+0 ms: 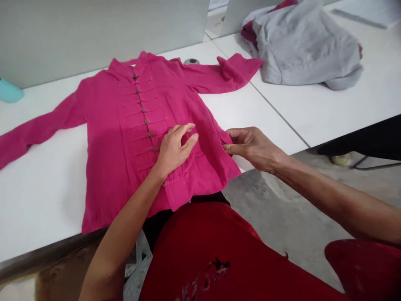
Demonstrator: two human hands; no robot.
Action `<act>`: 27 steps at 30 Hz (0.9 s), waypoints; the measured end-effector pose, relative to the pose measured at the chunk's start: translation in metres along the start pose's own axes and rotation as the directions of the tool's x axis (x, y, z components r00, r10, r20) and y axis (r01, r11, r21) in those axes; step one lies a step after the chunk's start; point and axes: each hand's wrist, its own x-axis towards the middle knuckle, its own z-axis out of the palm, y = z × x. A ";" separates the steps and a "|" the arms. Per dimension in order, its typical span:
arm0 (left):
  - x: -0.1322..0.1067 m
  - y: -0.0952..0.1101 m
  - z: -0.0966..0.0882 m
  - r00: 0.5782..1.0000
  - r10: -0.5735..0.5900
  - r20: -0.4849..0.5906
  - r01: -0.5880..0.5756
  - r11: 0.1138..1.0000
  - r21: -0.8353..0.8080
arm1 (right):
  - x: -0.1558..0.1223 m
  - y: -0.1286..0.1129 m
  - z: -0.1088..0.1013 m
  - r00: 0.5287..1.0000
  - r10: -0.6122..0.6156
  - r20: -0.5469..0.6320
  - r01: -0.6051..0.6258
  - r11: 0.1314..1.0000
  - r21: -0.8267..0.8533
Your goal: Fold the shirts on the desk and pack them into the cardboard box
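A bright pink long-sleeved shirt (112,138) with a row of small buttons down the front lies flat, front up, on the white table (37,196), its hem hanging over the near edge. My left hand (175,148) rests on the shirt's lower front beside the button row, fingers curled in a pinch on the cloth. My right hand (250,146) is closed on the shirt's right side edge near the hem.
A crumpled grey garment (303,46) with some dark red cloth under it lies on the adjoining white table at the back right. A pale blue object (9,92) sits at the far left by the wall. A small round grey fitting (191,61) is behind the shirt.
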 end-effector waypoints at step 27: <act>0.024 0.006 0.018 0.993 -0.120 0.011 0.109 0.850 -0.515 | 0.011 0.009 0.018 0.999 -0.010 0.053 0.016 0.993 -0.118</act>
